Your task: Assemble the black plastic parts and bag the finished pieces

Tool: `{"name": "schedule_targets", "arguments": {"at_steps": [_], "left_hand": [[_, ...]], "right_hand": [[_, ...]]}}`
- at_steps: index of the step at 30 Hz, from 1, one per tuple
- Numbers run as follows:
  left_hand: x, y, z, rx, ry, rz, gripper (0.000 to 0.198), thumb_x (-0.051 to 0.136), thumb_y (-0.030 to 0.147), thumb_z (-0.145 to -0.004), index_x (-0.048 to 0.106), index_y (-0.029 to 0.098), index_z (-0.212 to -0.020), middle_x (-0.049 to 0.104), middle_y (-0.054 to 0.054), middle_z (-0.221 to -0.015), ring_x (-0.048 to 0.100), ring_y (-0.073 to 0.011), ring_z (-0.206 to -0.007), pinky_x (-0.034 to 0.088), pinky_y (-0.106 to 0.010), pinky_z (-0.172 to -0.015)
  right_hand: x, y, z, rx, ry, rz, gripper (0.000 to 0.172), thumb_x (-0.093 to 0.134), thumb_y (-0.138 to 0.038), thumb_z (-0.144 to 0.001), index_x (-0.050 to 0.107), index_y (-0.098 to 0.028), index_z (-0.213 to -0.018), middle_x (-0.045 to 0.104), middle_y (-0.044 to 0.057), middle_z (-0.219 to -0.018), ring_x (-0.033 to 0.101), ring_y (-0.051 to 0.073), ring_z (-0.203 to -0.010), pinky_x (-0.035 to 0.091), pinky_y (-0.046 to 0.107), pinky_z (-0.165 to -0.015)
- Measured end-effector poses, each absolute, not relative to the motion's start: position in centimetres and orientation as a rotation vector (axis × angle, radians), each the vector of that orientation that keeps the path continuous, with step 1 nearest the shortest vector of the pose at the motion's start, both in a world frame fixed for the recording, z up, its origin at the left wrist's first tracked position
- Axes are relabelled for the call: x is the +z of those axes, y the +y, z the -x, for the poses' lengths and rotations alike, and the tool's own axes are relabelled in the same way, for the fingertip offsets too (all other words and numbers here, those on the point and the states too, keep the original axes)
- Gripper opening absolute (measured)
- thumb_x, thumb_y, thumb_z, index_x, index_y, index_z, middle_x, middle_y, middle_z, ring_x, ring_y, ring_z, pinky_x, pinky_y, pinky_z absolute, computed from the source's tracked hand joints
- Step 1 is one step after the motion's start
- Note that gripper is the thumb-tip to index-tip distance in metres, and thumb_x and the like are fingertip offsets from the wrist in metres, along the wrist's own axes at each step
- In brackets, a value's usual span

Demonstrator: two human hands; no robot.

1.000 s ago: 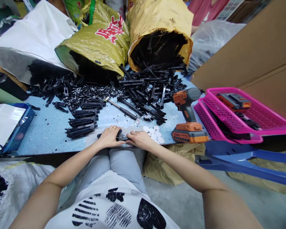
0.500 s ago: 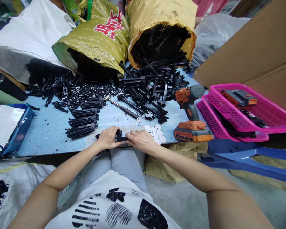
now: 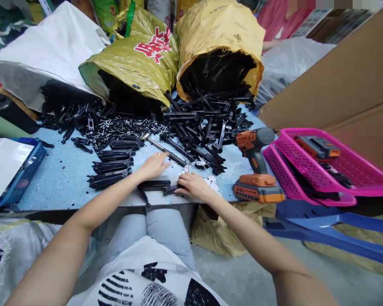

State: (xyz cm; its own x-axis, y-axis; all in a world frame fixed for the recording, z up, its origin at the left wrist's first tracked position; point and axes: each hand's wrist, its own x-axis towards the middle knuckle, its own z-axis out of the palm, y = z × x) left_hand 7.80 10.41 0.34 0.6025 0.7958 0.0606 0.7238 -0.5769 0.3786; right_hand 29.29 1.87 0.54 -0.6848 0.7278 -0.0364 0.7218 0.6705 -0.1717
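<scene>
Leftmost, a blue basket (image 3: 28, 168) carrying a white sheet sits on the pale blue table (image 3: 67, 182), with a white sack (image 3: 47, 51) lying behind it. Next comes a neat stack of black bars (image 3: 110, 168), laid side by side. Just right of the stack, the left hand (image 3: 153, 165) is stretched forward over the tabletop, palm down, fingers straight and loosely spread, holding nothing; its fingertips are near a metal-headed rod (image 3: 164, 148) lying aslant. Nearer the table's front edge lies the long black part (image 3: 155, 185), flat and crosswise. The right hand (image 3: 194, 187) has its fingers bent down over that part's right end, holding it against the table. White discs (image 3: 214, 184) peek out just beyond this hand. Behind, a yellow-green sack (image 3: 137, 63) and a yellow sack (image 3: 220, 38) spill a heap of black parts (image 3: 207, 123). Farther right an orange drill (image 3: 255, 170) stands upright, beside stacked pink baskets (image 3: 306, 187).
</scene>
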Motion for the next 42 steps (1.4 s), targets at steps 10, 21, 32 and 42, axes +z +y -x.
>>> {"name": "schedule_targets", "arguments": {"at_steps": [10, 21, 32, 42], "left_hand": [[-1.1, 25.5, -9.8, 0.153, 1.652, -2.585, 0.027, 0.038, 0.002, -0.084, 0.063, 0.002, -0.095, 0.058, -0.022, -0.106, 0.044, -0.0288, -0.108, 0.031, -0.041, -0.091], [2.0, 17.9, -5.9, 0.828, 1.548, -1.870, 0.016, 0.063, 0.026, -0.075, 0.063, 0.012, -0.082, 0.063, -0.007, -0.080, 0.055, -0.0166, -0.075, 0.042, -0.028, -0.070], [0.7, 0.2, 1.7, 0.871, 1.268, -0.406, 0.029, 0.079, 0.021, -0.052, 0.062, 0.008, -0.071, 0.059, -0.004, -0.062, 0.050, -0.0073, -0.054, 0.035, -0.017, -0.048], [0.9, 0.4, 1.8, 0.869, 1.352, -0.642, 0.043, 0.083, 0.037, -0.043, 0.061, 0.009, -0.067, 0.056, -0.001, -0.059, 0.046, -0.0067, -0.050, 0.031, -0.018, -0.046]], "right_hand": [[2.1, 16.0, -25.4, -0.011, -2.515, 1.696, 0.032, 0.031, -0.019, -0.095, 0.057, -0.015, -0.112, 0.060, 0.013, -0.111, 0.048, 0.021, -0.104, 0.036, 0.031, -0.084], [2.4, 17.8, -26.0, 0.126, -2.446, 1.834, 0.031, 0.043, -0.017, -0.086, 0.059, -0.012, -0.113, 0.060, 0.015, -0.108, 0.058, 0.021, -0.091, 0.040, 0.029, -0.077], [3.2, 3.4, -26.8, 0.800, -2.425, 1.329, 0.018, 0.055, -0.018, -0.084, 0.067, -0.014, -0.095, 0.068, 0.008, -0.088, 0.062, 0.017, -0.080, 0.046, 0.027, -0.075], [5.1, 3.1, -23.9, 0.497, -2.928, 1.368, 0.021, 0.046, -0.005, -0.084, 0.066, -0.012, -0.089, 0.067, 0.011, -0.088, 0.062, 0.018, -0.083, 0.042, 0.025, -0.073]]}}
